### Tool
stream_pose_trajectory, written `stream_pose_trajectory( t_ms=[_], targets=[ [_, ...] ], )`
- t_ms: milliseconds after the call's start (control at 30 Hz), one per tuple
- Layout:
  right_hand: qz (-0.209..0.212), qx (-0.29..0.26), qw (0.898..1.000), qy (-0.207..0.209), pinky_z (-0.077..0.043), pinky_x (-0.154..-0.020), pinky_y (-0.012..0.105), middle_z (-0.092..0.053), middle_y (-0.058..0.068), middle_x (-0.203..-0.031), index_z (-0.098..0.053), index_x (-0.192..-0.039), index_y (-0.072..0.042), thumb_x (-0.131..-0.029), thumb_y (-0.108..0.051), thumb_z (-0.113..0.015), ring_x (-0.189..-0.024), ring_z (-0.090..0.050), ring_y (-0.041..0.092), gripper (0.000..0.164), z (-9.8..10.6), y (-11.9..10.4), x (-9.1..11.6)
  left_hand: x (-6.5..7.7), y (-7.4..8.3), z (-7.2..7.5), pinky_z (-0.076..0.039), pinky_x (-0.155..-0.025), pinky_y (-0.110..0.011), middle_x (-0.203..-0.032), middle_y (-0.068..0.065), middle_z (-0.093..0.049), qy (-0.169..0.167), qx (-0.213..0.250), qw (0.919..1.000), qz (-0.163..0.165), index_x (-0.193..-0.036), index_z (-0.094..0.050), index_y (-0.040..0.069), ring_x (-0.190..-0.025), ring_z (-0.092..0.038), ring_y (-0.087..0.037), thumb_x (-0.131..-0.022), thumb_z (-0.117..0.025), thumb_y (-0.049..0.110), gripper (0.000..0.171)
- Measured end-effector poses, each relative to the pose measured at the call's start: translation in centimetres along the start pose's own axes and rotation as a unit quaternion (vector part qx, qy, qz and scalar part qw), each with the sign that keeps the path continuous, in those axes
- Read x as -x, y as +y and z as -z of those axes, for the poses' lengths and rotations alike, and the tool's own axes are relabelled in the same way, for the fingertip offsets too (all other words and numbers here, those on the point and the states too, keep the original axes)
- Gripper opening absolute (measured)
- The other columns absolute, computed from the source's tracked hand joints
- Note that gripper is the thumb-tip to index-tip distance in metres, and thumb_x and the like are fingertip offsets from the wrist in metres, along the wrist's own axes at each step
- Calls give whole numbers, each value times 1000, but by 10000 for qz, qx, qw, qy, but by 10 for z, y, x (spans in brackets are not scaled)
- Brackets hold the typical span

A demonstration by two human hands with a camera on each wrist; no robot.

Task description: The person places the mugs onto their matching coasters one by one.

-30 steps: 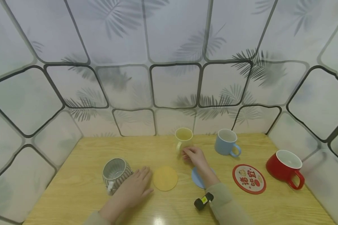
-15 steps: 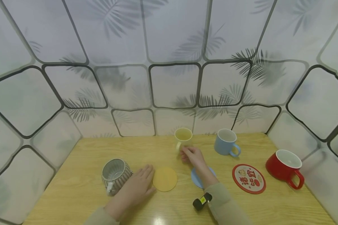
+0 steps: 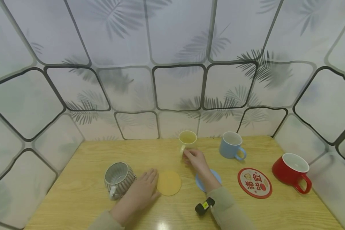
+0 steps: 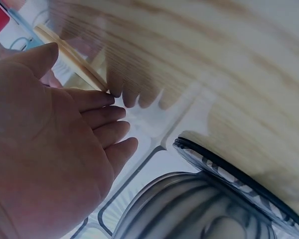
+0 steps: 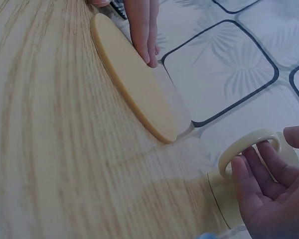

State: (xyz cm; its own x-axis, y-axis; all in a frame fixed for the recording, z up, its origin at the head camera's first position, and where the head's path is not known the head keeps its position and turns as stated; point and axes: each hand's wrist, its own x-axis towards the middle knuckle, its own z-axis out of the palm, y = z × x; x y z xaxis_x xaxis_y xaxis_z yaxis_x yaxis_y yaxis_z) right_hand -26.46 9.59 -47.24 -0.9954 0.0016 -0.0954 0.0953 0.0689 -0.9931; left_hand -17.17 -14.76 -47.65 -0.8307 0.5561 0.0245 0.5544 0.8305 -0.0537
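Observation:
A pale yellow mug stands at the back of the table. My right hand is at its near side, and the right wrist view shows its fingers curled through the mug's handle, the thumb above. My left hand lies low over the table with straight fingers, between a grey striped mug and a round yellow coaster. In the left wrist view its fingertips are right by the yellow coaster's edge. A dark-rimmed patterned coaster sits beneath the striped mug.
A blue coaster lies partly hidden under my right forearm. Farther right stand a blue mug and a red mug, with a red-rimmed coaster bearing characters between them. A patterned wall covering encloses the table's back and sides.
The left hand has slid slightly right, up to the yellow coaster. My right fingers have shifted a little left at the yellow mug's handle; the mug has stayed put.

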Motion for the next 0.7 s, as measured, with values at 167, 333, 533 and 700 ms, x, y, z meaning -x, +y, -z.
stream_pose_trajectory(
  t_ms=[167,333,533,700],
  targets=[
    [16,110,9999,-87,-53,-92,40,-61,19,-115,-62,-115,1,-95,-30,-56,-103,-61,25,38,-2,-3,2,1,3,2,-29,-114,-45,-150,-19,-32,-2,-156,9999,21,-142,-37,-3,-139,-31,-31,-93,-46,50,72],
    [119,298,9994,-86,-52,-94,43,-61,21,-117,-62,-115,3,-95,-26,-56,-104,-60,27,36,-5,-5,0,0,3,1,-29,-114,-45,-151,-19,-31,20,-135,9999,12,-143,-35,-2,-140,-30,-31,-94,-45,51,73],
    [158,697,9973,169,-52,-92,38,-67,12,-109,-68,-107,-1,-91,-26,-61,-100,-61,23,31,-9,-6,-1,-2,1,-6,-26,-115,-45,-152,-17,-27,-33,-85,10000,28,-145,-31,-1,-141,-27,-30,-94,-43,52,74],
    [400,498,9979,126,-52,-91,37,-66,13,-110,-69,-104,-1,-90,-23,-62,-103,-59,25,27,-12,-2,-1,-2,2,-7,-27,-115,-45,-152,-17,-28,-9,-63,10000,24,-144,-33,-1,-141,-28,-30,-93,-45,51,74]
  ],
)
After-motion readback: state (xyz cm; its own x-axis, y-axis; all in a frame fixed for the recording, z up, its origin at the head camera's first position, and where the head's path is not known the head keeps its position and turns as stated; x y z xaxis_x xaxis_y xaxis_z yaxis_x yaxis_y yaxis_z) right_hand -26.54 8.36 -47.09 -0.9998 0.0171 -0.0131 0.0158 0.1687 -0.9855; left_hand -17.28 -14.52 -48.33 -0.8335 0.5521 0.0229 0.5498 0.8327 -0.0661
